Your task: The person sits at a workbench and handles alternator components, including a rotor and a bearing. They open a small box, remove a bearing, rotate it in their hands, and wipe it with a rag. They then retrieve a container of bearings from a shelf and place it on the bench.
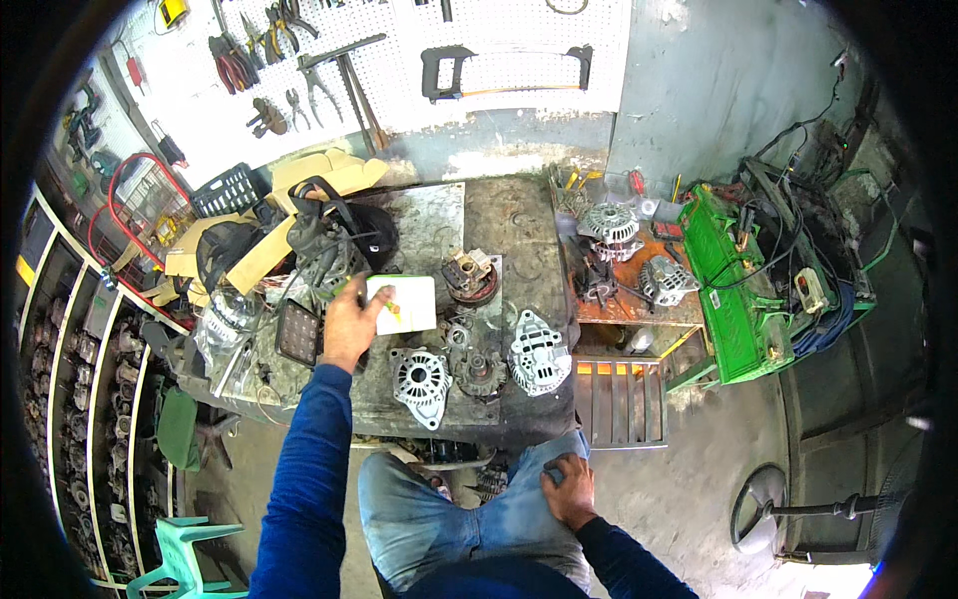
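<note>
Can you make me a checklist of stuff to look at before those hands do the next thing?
1. Left hand has its fingers on the white-and-green packet: ok.
2. Right hand is free: ok, it rests on the jeans with nothing showing in it.
3. Hands are covered by gloves: not ok, both are bare.
4. Silver housing nearest the packet is well back from the front edge of the table: not ok, its pointed end comes close.
5. Table's left side is tidy: not ok, an open cardboard box and other things crowd it.
6. Something is inside the packet: cannot tell.
</note>
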Available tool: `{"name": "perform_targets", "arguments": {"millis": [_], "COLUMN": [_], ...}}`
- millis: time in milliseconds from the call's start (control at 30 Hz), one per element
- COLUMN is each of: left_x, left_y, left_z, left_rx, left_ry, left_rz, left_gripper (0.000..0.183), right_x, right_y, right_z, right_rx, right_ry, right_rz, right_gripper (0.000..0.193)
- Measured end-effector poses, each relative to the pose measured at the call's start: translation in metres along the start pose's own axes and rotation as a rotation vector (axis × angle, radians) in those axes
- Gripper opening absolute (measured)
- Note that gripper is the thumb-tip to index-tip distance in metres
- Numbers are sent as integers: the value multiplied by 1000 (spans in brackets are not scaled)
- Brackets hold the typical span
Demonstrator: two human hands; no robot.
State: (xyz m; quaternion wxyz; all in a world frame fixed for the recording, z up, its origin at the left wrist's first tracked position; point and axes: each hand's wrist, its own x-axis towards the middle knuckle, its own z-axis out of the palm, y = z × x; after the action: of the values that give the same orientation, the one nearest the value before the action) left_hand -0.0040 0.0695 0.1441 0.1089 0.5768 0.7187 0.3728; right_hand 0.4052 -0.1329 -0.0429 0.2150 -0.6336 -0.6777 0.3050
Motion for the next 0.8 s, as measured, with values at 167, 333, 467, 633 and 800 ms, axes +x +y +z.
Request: {"name": "perform_targets", "arguments": {"millis": [167, 333, 467, 633, 800], "left_x": [-36, -71, -72, -74, -125], "left_y": [-25, -52, -61, -62, -62], "left_z": [1, 2, -7, -16, -35], "left_rx": [-87, 123, 64, 80, -848], "left_ry": [140, 155, 339, 145, 75], "left_rz": [-18, 32, 140, 34, -7], "left_gripper": [67, 60, 62, 60, 68], "right_x": [-2, -1, 0, -2, -2], "right_y": [-2, -1, -2, -7, -9], "right_z": [2, 4, 5, 3, 2], "right_rx": [-20, -29, -48, -84, -90], "right_ry": [36, 16, 14, 20, -10], "right_rz": [-5, -5, -1, 2, 19], "right_gripper": [29, 30, 30, 29, 31]}}
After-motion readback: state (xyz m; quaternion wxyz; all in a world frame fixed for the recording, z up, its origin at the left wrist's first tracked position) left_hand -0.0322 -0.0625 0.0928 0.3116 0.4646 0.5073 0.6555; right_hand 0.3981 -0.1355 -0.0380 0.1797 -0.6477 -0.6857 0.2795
